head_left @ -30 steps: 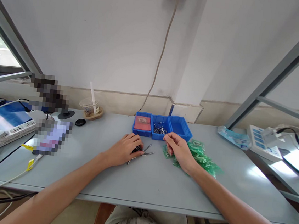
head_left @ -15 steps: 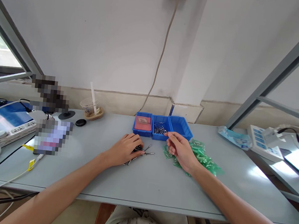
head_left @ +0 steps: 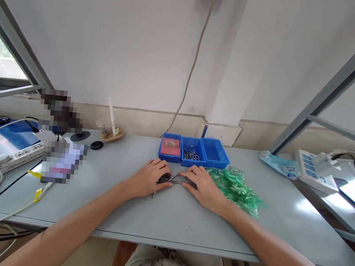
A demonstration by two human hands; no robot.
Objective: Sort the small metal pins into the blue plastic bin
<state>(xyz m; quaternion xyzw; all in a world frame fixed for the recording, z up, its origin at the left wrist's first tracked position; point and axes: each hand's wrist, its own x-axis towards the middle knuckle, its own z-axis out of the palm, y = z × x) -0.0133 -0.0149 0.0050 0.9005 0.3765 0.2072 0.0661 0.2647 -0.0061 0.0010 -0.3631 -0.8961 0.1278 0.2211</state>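
Note:
My left hand (head_left: pixel 147 178) lies curled around a pile of thin metal pins (head_left: pixel 164 178) on the grey table, its fingers and thumb holding them from the left. The pins look silver and dark; their exact kind is too small to tell. A few stick out to the right. There my right hand (head_left: pixel 203 189) reaches in, thumb and fingers apart, the fingertips at the ends of the protruding pins. Just behind the hands, the middle blue bin (head_left: pixel 202 162) contains many small metal pieces (head_left: pixel 190 153).
Beside the middle bin stand a blue bin with a red packet (head_left: pixel 170 146) and another blue bin (head_left: pixel 216 154). Green plastic bags (head_left: pixel 238 188) lie right of my right hand. Power strips, cables, a black disc (head_left: pixel 96 145) and a cup on a coaster (head_left: pixel 110 134) are farther out.
My right hand has moved from the front of the middle bin down and left to the pins, and its pinch has opened. My left hand stays around the pile.

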